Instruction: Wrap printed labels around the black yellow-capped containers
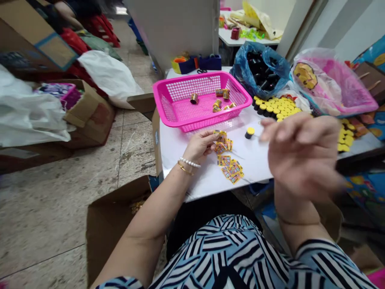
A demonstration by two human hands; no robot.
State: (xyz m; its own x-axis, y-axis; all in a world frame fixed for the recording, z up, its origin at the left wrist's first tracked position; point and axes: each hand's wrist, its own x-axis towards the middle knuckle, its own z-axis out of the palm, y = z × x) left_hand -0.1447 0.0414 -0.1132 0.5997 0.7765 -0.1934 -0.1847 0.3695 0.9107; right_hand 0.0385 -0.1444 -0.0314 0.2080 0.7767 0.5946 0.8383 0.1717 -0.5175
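My left hand (pixel 202 145) is at the table's near-left part, thumb and fingers pinched on a small yellow printed label (pixel 220 135). More such labels lie under and beside its fingertips, and a loose pile of labels (pixel 232 169) rests just nearer to me. My right hand (pixel 300 156) is raised above the table on the right, blurred by motion, with its fingers apart and nothing visible in them. Between the hands, a small black container with a yellow lid (pixel 249 133) stands alone on the white table (pixel 255 160).
A pink basket (pixel 171 120) holds several label-wrapped containers. Many yellow-lidded containers (pixel 279 106) stand packed together at the right, partly behind my right hand. Behind them are a blue bag of black containers (pixel 240 66) and a pink bag-lined basket (pixel 339 80). An open cardboard box (pixel 105 228) sits below left.
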